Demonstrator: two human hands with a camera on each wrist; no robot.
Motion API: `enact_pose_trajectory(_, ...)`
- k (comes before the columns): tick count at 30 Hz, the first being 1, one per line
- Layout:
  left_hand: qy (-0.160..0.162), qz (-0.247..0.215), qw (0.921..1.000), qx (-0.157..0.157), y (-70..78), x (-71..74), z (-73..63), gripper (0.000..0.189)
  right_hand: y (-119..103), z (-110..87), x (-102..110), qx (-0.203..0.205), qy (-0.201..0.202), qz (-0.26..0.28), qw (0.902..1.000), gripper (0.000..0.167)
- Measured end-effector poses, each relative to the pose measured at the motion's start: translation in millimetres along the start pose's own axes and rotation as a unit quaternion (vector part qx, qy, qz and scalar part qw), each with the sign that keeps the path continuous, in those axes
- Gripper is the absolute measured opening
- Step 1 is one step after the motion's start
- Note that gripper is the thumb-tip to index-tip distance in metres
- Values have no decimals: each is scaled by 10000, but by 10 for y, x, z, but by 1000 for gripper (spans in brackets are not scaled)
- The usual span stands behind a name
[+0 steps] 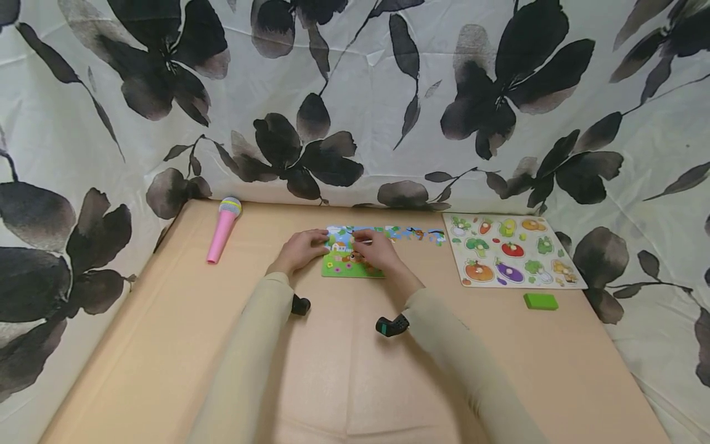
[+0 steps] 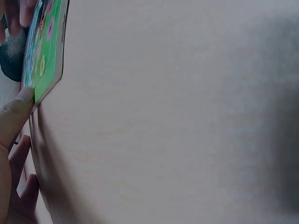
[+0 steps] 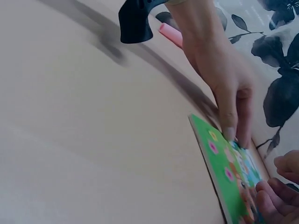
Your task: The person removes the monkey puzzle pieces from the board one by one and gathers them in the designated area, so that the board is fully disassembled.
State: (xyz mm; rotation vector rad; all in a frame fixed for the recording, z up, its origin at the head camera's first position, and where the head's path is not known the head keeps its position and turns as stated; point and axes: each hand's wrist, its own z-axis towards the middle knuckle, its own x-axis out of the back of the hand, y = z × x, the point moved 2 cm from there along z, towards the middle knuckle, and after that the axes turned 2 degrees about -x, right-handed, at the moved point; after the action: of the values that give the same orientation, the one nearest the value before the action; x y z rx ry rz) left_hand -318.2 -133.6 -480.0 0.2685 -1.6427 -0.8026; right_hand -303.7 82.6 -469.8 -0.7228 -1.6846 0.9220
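Note:
A jigsaw puzzle board (image 1: pixel 335 269) with a bright green lower part, flowers and a small house lies toward the back of the table. My left hand (image 1: pixel 302 250) holds its left edge; in the left wrist view the thumb (image 2: pixel 24 95) lies at the board's corner. Over the board's right side is my right hand (image 1: pixel 383 253), thumb and forefinger close together and bent toward the picture. I cannot tell whether they pinch a piece. Several loose blue puzzle pieces (image 1: pixel 418 234) lie in a strip to the right of the board.
A pink toy microphone (image 1: pixel 223 231) lies at the back left. At the back right is a white board with vegetable pictures (image 1: pixel 513 250), with a green block (image 1: pixel 540 301) in front of it. Flower-printed cloth (image 1: pixel 388 105) hangs behind the table (image 1: pixel 344 370).

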Motion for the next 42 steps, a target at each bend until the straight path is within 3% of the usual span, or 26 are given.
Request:
enact_pose_trajectory(12, -23, -13, 10000, -70, 21, 12, -13, 40, 7, 107, -208, -48, 229, 246, 9994, 35)
enact_pose_trajectory(16, -69, 6, 10000, -68, 2, 14, -6, 40, 22, 159, -228, 106, 199, -268, 9994, 38)
enact_pose_trajectory(21, -103, 32, 9999, -78, -7, 24, -8, 40, -11, 198, -281, 546, 186, -1123, 9920, 39)
enact_pose_trajectory(25, -130, 98, 9999, -50, -7, 32, -8, 41, -43, 198, -322, 513, 268, -1497, 9870, 39)
enact_pose_trajectory(34, -162, 154, 9997, -75, 11, 34, -15, 41, -73, 215, -350, 205, 286, -1893, 9813, 38)
enact_pose_trajectory(42, -141, 148, 9997, -105, 18, 26, -19, 42, -103, 208, -349, 90, 302, -1856, 9821, 34)
